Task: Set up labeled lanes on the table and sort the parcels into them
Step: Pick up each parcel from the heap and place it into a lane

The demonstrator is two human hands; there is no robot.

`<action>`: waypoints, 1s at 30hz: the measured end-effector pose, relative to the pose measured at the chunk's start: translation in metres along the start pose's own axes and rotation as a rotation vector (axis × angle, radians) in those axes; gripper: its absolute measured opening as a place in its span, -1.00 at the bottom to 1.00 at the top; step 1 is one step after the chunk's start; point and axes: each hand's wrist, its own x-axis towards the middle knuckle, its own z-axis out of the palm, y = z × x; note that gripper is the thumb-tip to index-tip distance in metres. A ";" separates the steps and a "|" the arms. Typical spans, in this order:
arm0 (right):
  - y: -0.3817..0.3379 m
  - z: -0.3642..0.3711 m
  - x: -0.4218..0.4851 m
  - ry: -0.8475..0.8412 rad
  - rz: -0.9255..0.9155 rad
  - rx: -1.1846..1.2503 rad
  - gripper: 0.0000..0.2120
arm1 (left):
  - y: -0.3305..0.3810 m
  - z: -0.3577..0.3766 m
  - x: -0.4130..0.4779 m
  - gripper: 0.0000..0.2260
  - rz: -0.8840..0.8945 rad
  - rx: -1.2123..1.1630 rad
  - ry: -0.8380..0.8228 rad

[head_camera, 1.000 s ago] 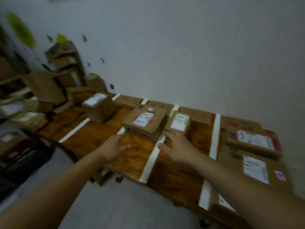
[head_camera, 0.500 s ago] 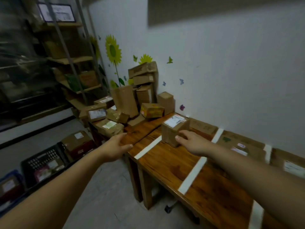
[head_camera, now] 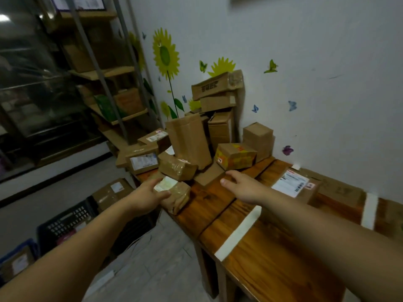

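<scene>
Left hand (head_camera: 150,197) is gripping a taped parcel (head_camera: 177,194) at the front left corner of the desk (head_camera: 272,258) (right hand (head_camera: 242,188) is hovering open, empty, just rightward).

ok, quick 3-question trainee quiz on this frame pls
1. True or false: the right hand holds a parcel.
2. Which hand grips the taped parcel at the table end? A) left hand B) right hand C) both
3. What colour are the lane strips?

Key: 1 false, it is open and empty. 2 A. 3 white.
</scene>
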 end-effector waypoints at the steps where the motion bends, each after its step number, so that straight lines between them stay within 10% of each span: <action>1: -0.005 0.002 0.020 -0.020 0.014 0.019 -0.39 | -0.001 -0.007 0.020 -0.40 -0.007 0.006 -0.005; 11: -0.044 0.058 0.168 -0.048 0.238 0.246 -0.43 | -0.030 -0.057 0.195 -0.55 0.028 0.006 -0.145; 22: -0.087 0.143 0.279 0.389 0.633 0.879 -0.63 | -0.074 -0.055 0.351 -0.67 -0.132 -0.231 -0.469; 30: -0.116 0.153 0.292 0.590 0.742 0.817 -0.63 | -0.076 -0.069 0.356 -0.75 -0.049 -0.328 -0.471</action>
